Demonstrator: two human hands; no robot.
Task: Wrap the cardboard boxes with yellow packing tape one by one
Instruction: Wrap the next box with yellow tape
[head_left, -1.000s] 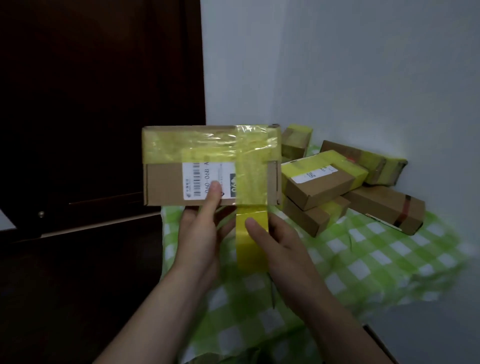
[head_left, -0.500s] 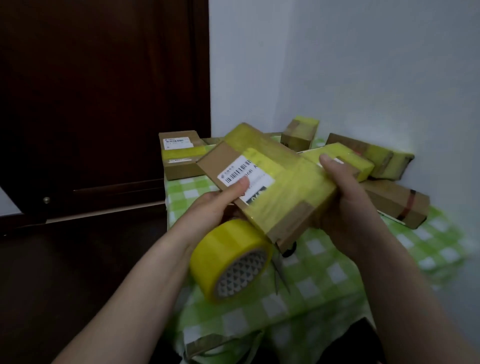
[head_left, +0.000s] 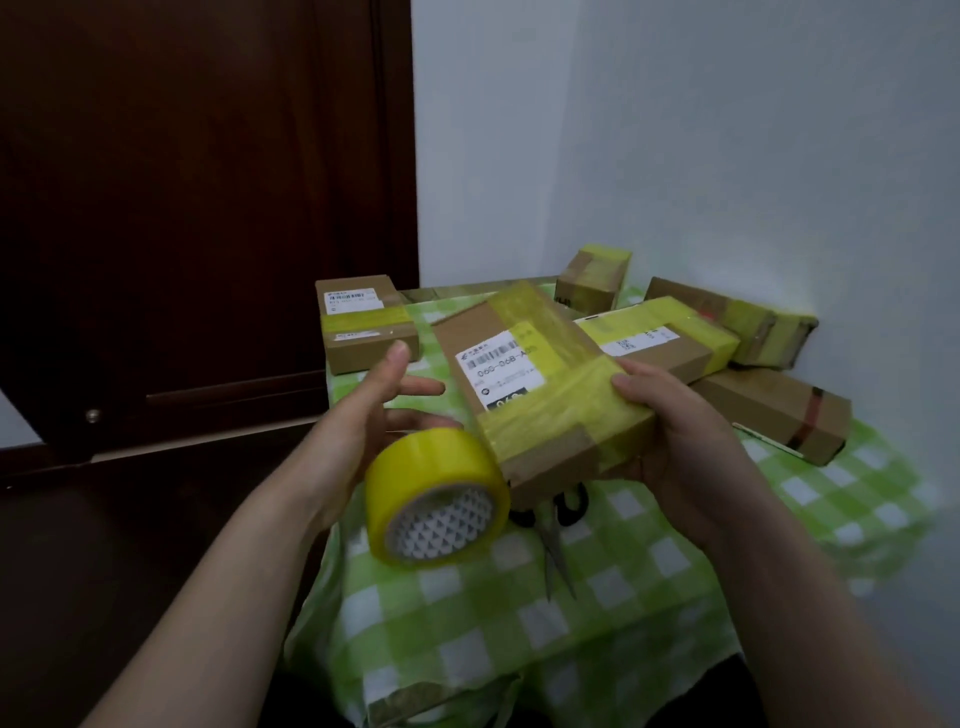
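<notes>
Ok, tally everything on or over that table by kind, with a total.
Cardboard boxes: 6 (held box, left box, small rear box, long box, corner box, dark-striped box)
Yellow tape roll: 1
Scissors: 1
Total: 8

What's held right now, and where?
The right hand grips the cardboard box by its near right end, thumb on top. The left hand is open, holding nothing.
</notes>
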